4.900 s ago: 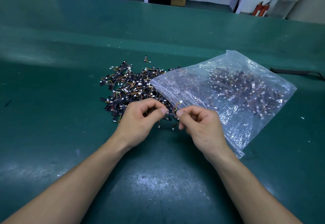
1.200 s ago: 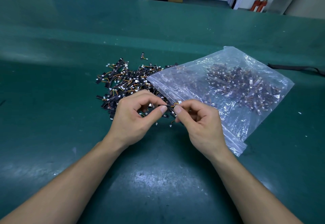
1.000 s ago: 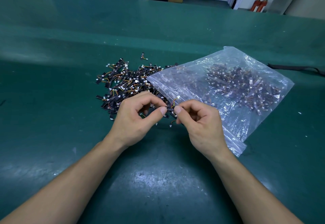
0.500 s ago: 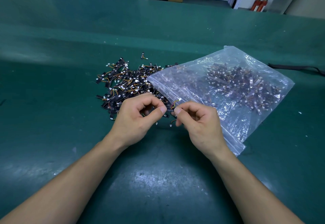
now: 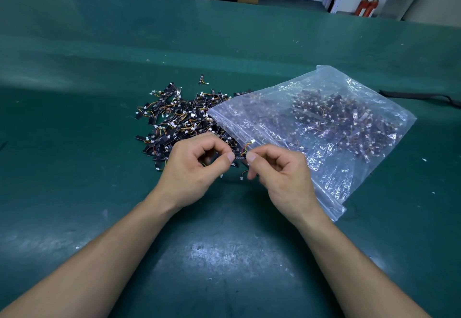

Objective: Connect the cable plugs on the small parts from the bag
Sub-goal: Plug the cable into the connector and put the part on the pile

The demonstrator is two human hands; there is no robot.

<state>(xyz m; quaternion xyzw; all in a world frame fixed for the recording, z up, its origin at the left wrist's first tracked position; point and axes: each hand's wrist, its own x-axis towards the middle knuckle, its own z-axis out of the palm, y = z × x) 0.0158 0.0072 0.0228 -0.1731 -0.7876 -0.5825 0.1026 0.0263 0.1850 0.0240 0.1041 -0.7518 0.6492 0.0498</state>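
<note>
**A:** Grip status?

**B:** Left grip (image 5: 192,168) is pinching one end of a small part (image 5: 240,154) between thumb and forefinger, with the other fingers curling in. Right grip (image 5: 282,173) is pinching the opposite end the same way. Both are narrow and both are holding the part.

**A:** Where is the part sitting?

**B:** It is hovering off the worktop (image 5: 74,155), just in front of the bag (image 5: 324,130) at its mouth. Its white plug (image 5: 252,141) is standing free on its wires, pointing toward the bag's mouth. A second plug (image 5: 241,178) is dangling below the part, on the side away from the bag.

**A:** Step in hand?

**B:** I am judging it as lining up: the plugs are not looking mated yet, though the detail is too fine to be sure.

**A:** Next move?

**B:** It is calling for one grip to shift from the strip onto a plug, square it and press it home gently, since the wires are looking thin. The pile (image 5: 179,118) is waiting just outside the bag's mouth, and more parts are lying inside the bag.
</note>
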